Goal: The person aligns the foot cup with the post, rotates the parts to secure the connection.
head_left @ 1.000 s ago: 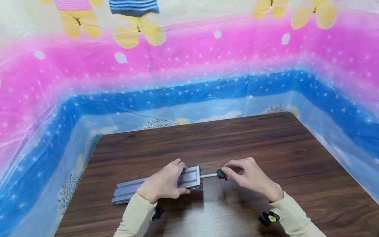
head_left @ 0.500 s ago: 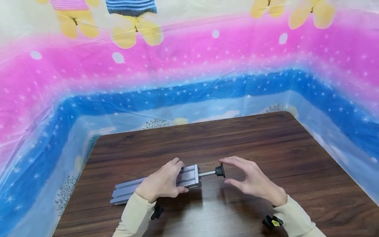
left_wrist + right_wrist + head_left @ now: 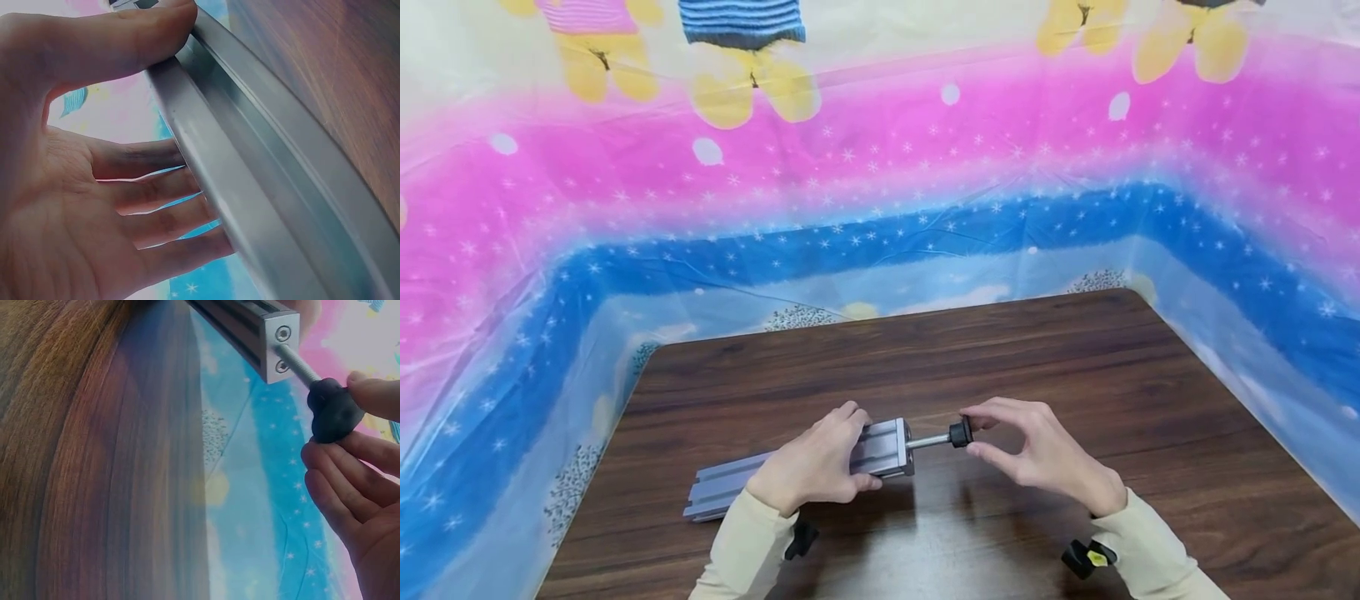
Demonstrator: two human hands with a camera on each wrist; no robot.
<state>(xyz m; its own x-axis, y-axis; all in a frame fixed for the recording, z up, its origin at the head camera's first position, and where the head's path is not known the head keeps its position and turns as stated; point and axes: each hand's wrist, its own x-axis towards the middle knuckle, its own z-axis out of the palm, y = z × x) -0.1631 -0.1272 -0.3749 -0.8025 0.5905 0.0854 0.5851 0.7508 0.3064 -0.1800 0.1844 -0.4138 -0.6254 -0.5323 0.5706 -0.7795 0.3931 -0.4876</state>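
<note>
My left hand (image 3: pixel 816 462) grips a grooved aluminium profile (image 3: pixel 722 483) from above, thumb on the near side and fingers on the far side. In the left wrist view the thumb presses on the profile (image 3: pixel 231 144) near its end, with the fingers along its other side. A metal end plate with two screws (image 3: pixel 283 332) closes the profile's right end. Out of it sticks a threaded rod (image 3: pixel 929 442) carrying a black levelling foot (image 3: pixel 960 432). My right hand (image 3: pixel 1045 450) pinches this foot (image 3: pixel 334 412) between thumb and fingertips.
The profile lies over a dark wood-grain table (image 3: pixel 1037 358). A patterned pink and blue cloth (image 3: pixel 880 208) hangs behind the table and along its sides. Dark camera mounts (image 3: pixel 1078 558) sit at both wrists.
Half a second ago the right thumb and fingers were spread apart around the foot; now they have come together on it again. The left hand keeps its grip, and the profile stays in place.
</note>
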